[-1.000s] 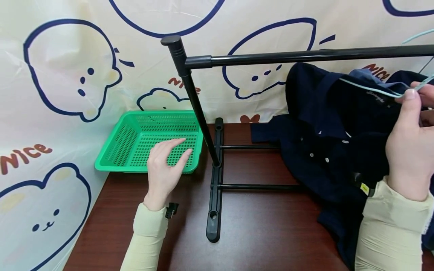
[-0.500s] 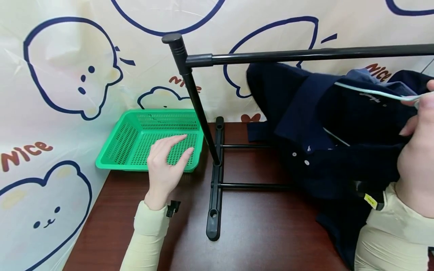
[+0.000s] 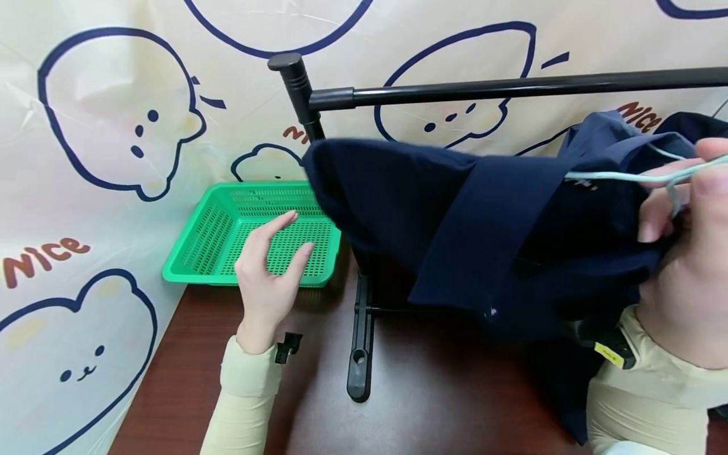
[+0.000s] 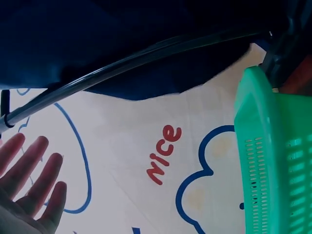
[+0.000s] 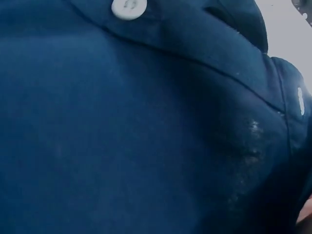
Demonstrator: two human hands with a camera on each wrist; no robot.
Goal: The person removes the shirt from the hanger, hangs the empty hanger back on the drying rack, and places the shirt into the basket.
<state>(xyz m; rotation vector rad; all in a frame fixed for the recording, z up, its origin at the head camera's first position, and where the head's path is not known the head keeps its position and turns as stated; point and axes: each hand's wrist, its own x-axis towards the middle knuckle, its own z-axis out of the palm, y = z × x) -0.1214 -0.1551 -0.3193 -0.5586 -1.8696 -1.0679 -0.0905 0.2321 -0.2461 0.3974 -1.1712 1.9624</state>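
Observation:
At the right of the head view my right hand (image 3: 694, 272) pinches a thin pale-teal clothes hanger (image 3: 614, 175). A navy button-up shirt (image 3: 500, 221) hangs from it, its collar end stretched left in front of the black rack (image 3: 483, 92). Navy cloth (image 5: 122, 122) with a white button fills most of the right wrist view; part of the hanger is hidden inside the shirt. My left hand (image 3: 266, 278) hovers in front of the green basket (image 3: 196, 279), thumb and fingers spread apart, holding nothing. In the left wrist view, the left hand's fingers (image 4: 41, 180) stretch out below the shirt.
The rack's foot (image 3: 359, 354) stands on the dark brown table (image 3: 443, 392). A bluish garment (image 3: 600, 136) lies behind the navy shirt at the right. A cartoon-printed cloth (image 3: 142, 240) covers the wall behind.
My right hand has drawn the navy shirt up and leftward, so that it now covers the rack's upright and part of its base. The left hand has stayed nearly in place, shifting slightly left.

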